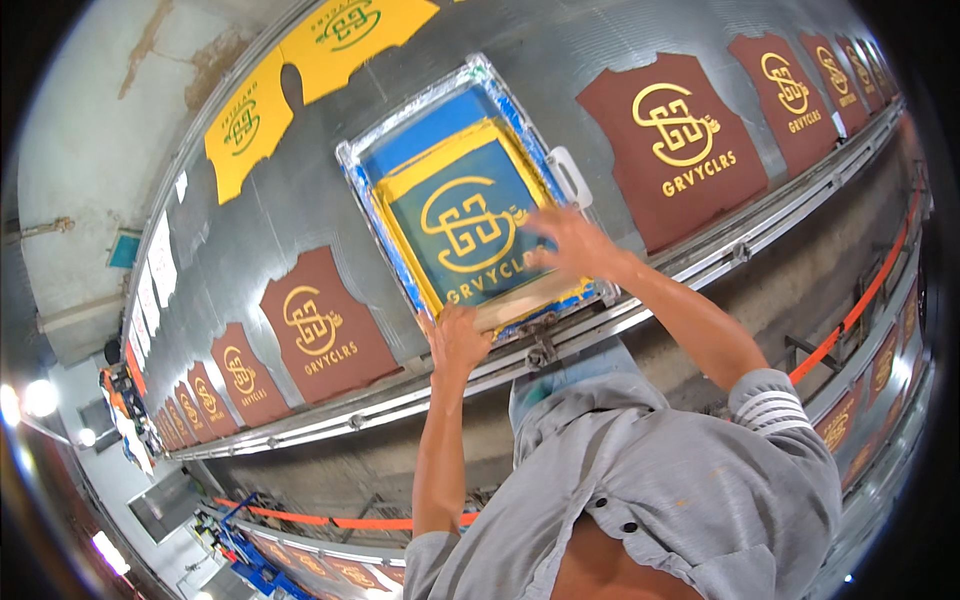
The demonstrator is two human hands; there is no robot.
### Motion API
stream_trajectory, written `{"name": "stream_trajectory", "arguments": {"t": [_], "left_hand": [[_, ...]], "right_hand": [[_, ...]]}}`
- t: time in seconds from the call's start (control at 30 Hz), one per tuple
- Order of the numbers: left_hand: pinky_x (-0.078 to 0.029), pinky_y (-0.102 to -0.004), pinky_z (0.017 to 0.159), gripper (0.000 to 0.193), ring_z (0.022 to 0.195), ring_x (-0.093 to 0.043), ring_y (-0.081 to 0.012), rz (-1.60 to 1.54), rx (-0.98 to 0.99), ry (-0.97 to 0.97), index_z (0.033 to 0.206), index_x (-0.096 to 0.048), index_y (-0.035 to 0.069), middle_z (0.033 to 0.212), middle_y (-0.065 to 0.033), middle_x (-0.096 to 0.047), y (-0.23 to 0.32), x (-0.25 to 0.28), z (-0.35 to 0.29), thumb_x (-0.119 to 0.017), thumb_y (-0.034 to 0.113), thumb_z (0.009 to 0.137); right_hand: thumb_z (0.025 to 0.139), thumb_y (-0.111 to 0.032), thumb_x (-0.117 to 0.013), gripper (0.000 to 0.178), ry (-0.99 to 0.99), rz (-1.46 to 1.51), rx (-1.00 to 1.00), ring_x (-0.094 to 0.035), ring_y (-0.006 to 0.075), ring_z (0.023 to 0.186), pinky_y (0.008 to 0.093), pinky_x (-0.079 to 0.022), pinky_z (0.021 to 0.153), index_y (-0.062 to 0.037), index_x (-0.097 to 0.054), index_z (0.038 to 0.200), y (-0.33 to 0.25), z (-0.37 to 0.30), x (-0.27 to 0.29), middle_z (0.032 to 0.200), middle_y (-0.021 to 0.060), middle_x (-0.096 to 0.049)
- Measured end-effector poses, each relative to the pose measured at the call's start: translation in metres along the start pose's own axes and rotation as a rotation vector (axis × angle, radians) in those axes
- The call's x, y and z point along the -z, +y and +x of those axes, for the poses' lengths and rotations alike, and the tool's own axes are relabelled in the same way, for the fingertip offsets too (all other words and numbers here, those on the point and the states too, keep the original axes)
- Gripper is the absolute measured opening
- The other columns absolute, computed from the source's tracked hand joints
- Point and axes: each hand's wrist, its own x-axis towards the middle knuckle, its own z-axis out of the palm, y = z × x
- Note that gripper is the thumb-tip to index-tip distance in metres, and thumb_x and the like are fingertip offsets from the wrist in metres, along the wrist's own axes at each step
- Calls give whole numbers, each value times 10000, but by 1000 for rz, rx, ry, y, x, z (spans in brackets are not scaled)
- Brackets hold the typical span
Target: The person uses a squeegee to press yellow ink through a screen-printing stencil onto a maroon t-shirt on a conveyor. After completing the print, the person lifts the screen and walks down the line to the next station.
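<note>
A screen-printing frame (403, 262) with blue and yellow edges lies on the long grey print table, its mesh showing a yellow emblem with lettering. Along the near side of the mesh rests a pale wooden squeegee (530, 301). My left hand (457, 341) is closed around the squeegee's left end, at the frame's near left corner. Over the frame's right side is my right hand (573, 246), slightly blurred, fingers spread and holding nothing I can see. A white handle (569, 177) sticks out from the frame's right edge.
Maroon shirt panels (680, 150) with gold prints lie in a row right of the frame, and more maroon panels (325, 320) lie left. Yellow panels (250, 130) lie along the far side. A metal rail (720, 255) with clamps runs along the table's near edge.
</note>
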Motion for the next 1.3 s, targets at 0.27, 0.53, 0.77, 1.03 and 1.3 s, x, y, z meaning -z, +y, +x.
{"name": "stream_trajectory", "arguments": {"t": [0.27,0.53,0.77,1.03,1.3], "left_hand": [[-358,-595,1073,363,1070,-635,-323,-94,45,-38,1070,-724,61,1081,-123,-697,7,-31,-6,-641,61,716],[-369,-568,1072,352,1039,-662,-302,-113,24,78,1054,-727,119,1081,-99,-715,-109,-6,-54,-637,96,714],[-504,-463,929,316,1020,-666,-353,-8,42,134,1010,-771,139,1007,-141,-730,-339,24,-151,-742,130,696],[-475,-467,932,324,976,-654,-349,-151,18,89,959,-741,89,956,-118,-714,-393,38,-182,-643,-9,666],[-545,-496,723,172,819,-677,-414,29,-4,-257,879,-738,60,840,-194,-702,-425,37,-137,-646,121,746]], "right_hand": [[940,-303,-528,358,281,224,-771,-665,402,972,493,-507,856,-19,-702,1069,66,75,-12,1007,230,-696],[952,-302,-536,343,497,364,-616,-682,366,837,421,-514,749,-14,-721,972,-52,114,-50,880,220,-700],[949,-329,-558,338,439,664,-631,-666,403,945,458,-510,806,-31,-688,1040,-220,165,-233,977,238,-690],[918,-277,-585,316,465,477,-786,-692,337,793,414,-503,708,-1,-704,1016,-262,186,-280,869,217,-699],[950,-331,-509,329,315,259,-899,-654,424,931,505,-506,814,-72,-694,1031,-266,190,-290,957,224,-697]]}}
